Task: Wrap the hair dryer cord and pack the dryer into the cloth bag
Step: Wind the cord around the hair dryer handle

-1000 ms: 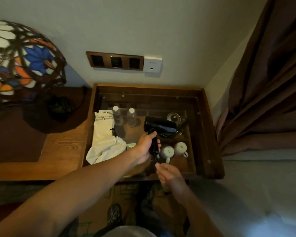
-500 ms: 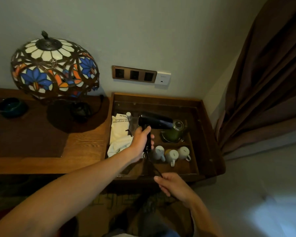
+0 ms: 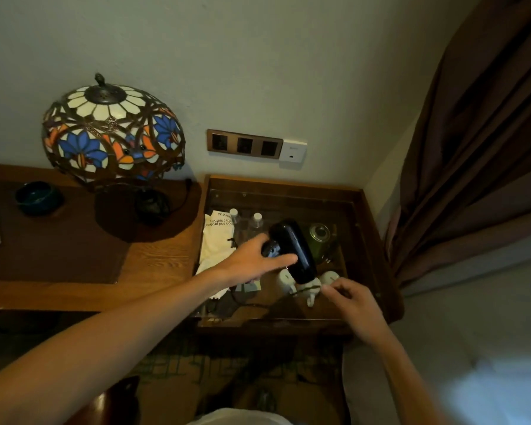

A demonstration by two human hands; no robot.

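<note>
My left hand (image 3: 252,259) grips the folded handle of the black hair dryer (image 3: 295,250), holding it tilted above the glass-topped side table (image 3: 371,240). The dryer's barrel points down to the right, toward the white cups. My right hand (image 3: 350,299) pinches the thin black cord (image 3: 301,291) just below the barrel's end. More cord loops over the glass (image 3: 242,299) under my left wrist. The white cloth bag (image 3: 216,240) with printed text lies crumpled at the table's left side, left of my left hand.
Under the glass sit two small water bottles (image 3: 256,220), a green jar (image 3: 319,237) and white cups (image 3: 330,276). A stained-glass lamp (image 3: 114,133) and dark bowl (image 3: 37,196) stand on the desk to the left. Wall sockets (image 3: 244,144) are behind; a brown curtain (image 3: 472,148) hangs right.
The dryer has turned from lying crosswise to pointing down-right. My right hand rose from the table's front edge up to the cord near the barrel. The view shifted left and back.
</note>
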